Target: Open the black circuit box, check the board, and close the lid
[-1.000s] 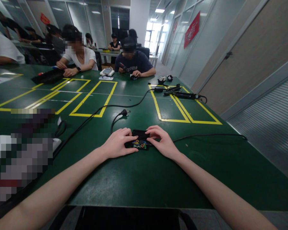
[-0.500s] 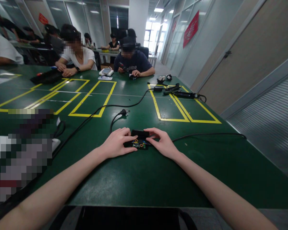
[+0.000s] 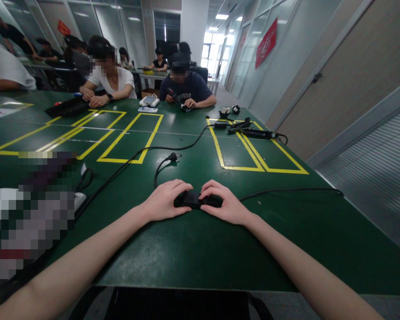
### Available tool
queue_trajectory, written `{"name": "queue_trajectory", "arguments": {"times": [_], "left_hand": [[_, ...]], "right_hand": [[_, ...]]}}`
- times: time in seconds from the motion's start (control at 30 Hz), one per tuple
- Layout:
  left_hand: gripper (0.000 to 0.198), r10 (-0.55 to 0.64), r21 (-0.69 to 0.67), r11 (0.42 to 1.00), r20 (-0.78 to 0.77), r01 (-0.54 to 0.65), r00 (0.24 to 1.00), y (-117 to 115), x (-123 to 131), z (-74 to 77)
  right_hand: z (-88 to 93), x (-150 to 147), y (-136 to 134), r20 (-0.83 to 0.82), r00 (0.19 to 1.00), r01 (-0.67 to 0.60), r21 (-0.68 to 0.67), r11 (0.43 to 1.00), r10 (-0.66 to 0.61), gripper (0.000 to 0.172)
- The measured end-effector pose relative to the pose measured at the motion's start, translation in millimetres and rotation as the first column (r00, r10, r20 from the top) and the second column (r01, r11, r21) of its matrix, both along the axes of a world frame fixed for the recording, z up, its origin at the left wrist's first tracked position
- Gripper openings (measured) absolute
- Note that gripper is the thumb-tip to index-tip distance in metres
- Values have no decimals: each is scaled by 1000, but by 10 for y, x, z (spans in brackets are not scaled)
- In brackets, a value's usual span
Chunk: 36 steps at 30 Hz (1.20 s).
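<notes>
A small black box-shaped device (image 3: 195, 200) lies on the green table (image 3: 193, 249) right in front of me. My left hand (image 3: 165, 200) grips its left end with curled fingers. My right hand (image 3: 222, 202) grips its right end, fingers curled over the top. The black lid covers the device, so nothing inside shows. A black cable (image 3: 286, 190) runs from under my right hand toward the right edge. Another black cable with a plug (image 3: 171, 157) curves away behind my left hand.
Yellow tape rectangles (image 3: 130, 138) mark the table. Black tools and a power strip (image 3: 250, 130) lie at the far right. A blurred patch (image 3: 26, 213) covers things at my left. Two people (image 3: 186, 89) sit working at the far side, others behind them.
The coloured circuit board seen inside the device earlier is now covered by the black lid. Both hands have closed in over the device.
</notes>
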<state>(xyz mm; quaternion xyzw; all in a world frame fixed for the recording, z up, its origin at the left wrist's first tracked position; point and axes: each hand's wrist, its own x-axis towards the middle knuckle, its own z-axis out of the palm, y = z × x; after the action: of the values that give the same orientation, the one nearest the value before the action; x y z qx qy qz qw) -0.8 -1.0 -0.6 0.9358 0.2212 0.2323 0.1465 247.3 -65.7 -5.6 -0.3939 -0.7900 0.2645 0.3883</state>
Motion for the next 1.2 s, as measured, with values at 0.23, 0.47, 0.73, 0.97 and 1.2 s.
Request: {"name": "queue_trajectory", "arguments": {"times": [0.23, 0.47, 0.73, 0.97, 1.2], "left_hand": [[22, -23, -63, 998, -22, 21, 999, -3, -3, 17], [25, -22, -58, 998, -17, 21, 1000, 10, -1, 28], [28, 17, -33, 999, -49, -19, 999, 3, 8, 32], [26, -36, 53, 998, -157, 45, 987, -28, 45, 51], [28, -92, 65, 992, -184, 106, 979, -35, 15, 115]], "right_hand": [[-60, -7, -6, 78, 996, -39, 77, 996, 33, 21], [-78, -13, -8, 123, 992, -34, 125, 992, 19, 17], [-78, -70, 3, 285, 957, 1, 189, 982, -56, 39], [-51, -112, -52, 428, 898, -7, 250, 968, -104, 31], [-45, -89, -72, 470, 878, -42, 261, 964, -89, 31]]}}
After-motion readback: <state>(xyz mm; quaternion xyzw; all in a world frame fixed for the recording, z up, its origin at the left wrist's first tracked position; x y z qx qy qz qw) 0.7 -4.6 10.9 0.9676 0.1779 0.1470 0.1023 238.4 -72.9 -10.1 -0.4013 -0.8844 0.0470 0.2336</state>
